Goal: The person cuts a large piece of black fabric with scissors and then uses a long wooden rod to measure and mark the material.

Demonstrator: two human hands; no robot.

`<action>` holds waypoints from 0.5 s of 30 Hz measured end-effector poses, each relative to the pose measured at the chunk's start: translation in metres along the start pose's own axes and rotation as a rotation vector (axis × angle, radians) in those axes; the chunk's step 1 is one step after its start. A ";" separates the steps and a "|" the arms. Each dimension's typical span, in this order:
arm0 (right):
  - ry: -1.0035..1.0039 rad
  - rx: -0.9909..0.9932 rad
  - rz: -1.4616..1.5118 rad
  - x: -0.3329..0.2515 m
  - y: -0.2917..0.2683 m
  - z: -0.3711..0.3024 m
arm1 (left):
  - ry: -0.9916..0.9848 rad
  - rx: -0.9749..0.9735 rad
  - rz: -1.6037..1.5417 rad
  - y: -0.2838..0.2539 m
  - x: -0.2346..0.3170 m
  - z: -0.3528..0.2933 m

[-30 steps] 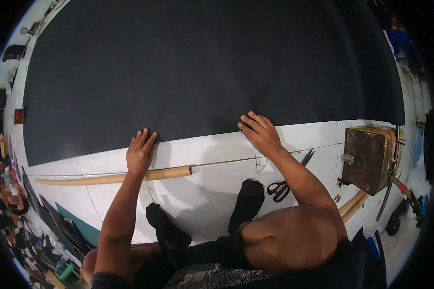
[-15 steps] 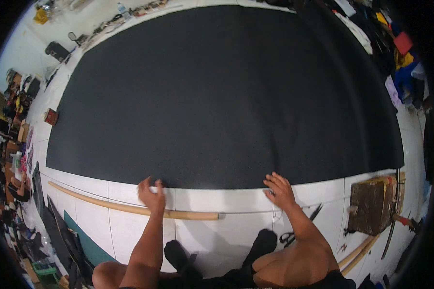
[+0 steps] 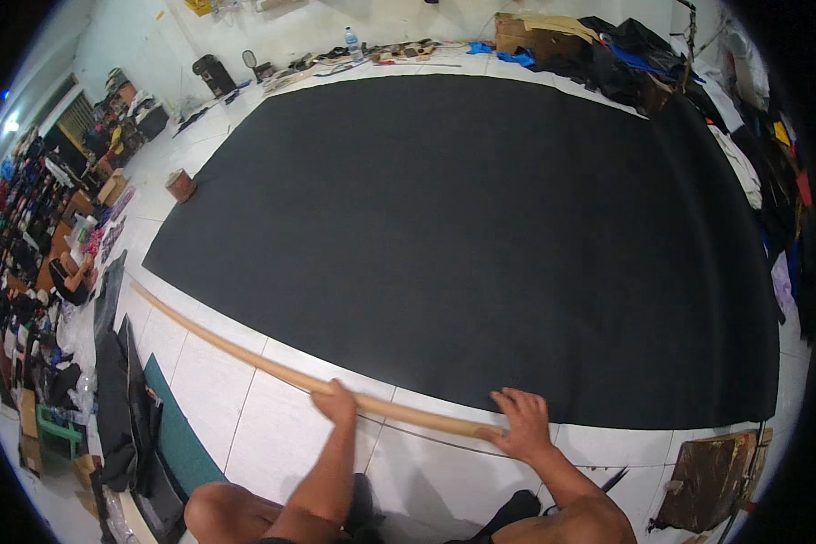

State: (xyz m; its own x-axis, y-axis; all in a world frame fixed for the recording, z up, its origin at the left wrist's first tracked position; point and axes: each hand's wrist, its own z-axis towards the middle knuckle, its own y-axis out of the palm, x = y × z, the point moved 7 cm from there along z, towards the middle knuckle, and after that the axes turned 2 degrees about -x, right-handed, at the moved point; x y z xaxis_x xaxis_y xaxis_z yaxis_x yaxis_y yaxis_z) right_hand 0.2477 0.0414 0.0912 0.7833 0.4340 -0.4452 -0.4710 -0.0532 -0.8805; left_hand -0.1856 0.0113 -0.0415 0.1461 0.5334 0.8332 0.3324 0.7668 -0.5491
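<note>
A long tan pole (image 3: 236,352) lies slantwise on the white tiles, along the near edge of a large black sheet (image 3: 444,245) spread over the floor. My left hand (image 3: 337,404) is closed round the pole partway along it. At the pole's right end is my right hand (image 3: 522,426), its fingers stretched out over the edge of the sheet and its thumb by the pole's tip. Whether the right palm touches the pole cannot be made out. A dark pointed blade (image 3: 615,479) shows beside my right forearm.
A reddish tin (image 3: 180,186) stands at the sheet's left corner. A worn brown block (image 3: 709,479) sits at the lower right. Dark and green sheets (image 3: 181,426) lie at the left, with a person (image 3: 71,275) beyond. Clutter lines the wall, including a water bottle (image 3: 352,42).
My left hand has taken hold of the pole, which has shifted right and closer to the sheet. My right hand has come to its end. The head view has tilted up and turned.
</note>
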 end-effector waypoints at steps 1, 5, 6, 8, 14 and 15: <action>-0.092 -0.012 -0.086 -0.026 0.000 0.014 | 0.006 -0.024 -0.093 0.015 0.016 -0.022; 0.087 -0.403 -0.116 -0.008 0.044 0.035 | 0.082 -0.149 -0.381 0.064 0.084 -0.075; 0.045 -0.269 -0.199 0.016 0.038 0.032 | -0.252 -0.516 -0.360 0.080 0.108 -0.096; 0.029 -0.207 -0.182 0.028 0.037 0.041 | 0.119 -0.336 -0.008 0.063 0.115 -0.040; 0.064 -0.112 -0.218 0.055 0.047 0.065 | 0.548 -0.338 0.679 0.093 0.091 0.032; 0.079 -0.124 -0.236 0.058 0.050 0.069 | 0.529 -0.390 0.714 0.096 0.083 0.031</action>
State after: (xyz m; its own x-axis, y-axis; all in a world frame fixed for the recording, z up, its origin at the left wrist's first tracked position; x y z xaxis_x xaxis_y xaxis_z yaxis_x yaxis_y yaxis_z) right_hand 0.2415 0.1263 0.0322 0.8971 0.3759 -0.2320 -0.2220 -0.0702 -0.9725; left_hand -0.1703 0.1402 -0.0265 0.8019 0.5247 0.2858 0.2746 0.1011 -0.9562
